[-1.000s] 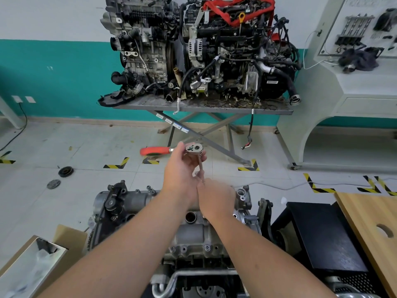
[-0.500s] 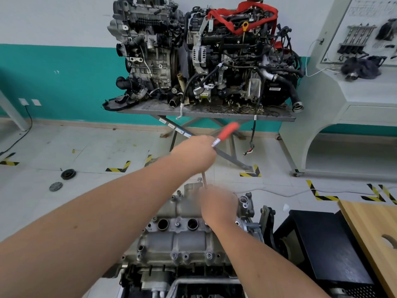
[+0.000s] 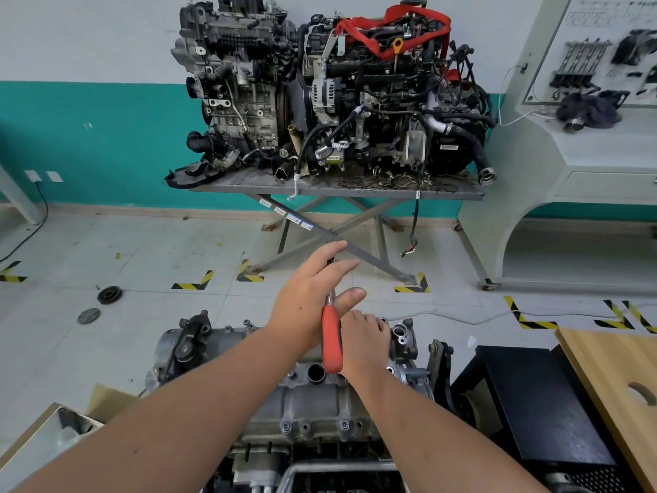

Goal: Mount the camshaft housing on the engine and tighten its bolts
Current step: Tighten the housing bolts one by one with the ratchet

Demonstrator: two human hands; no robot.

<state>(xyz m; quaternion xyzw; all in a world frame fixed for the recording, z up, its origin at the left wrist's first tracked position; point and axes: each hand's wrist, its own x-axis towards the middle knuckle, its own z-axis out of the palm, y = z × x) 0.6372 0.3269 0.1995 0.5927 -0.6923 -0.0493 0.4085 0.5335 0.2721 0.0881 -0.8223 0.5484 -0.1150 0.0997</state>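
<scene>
Bright, even indoor light leaves only soft shadows beneath the metal stand (image 3: 334,188). Focus is sharp throughout. Wide-angle distortion bends the floor (image 3: 106,243) and the wall (image 3: 89,137) at the edges.

The left hand (image 3: 313,297) hides the ratchet (image 3: 331,338) head; both forearms run off-frame.

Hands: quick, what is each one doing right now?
Left hand: open, fingers straight, against the ratchet.
Right hand: down on the camshaft housing; grip cannot be told.

auto workshop | engines on stand (image 3: 334,188) | hazard-tape floor (image 3: 192,281) | training panel (image 3: 601,51)
</scene>
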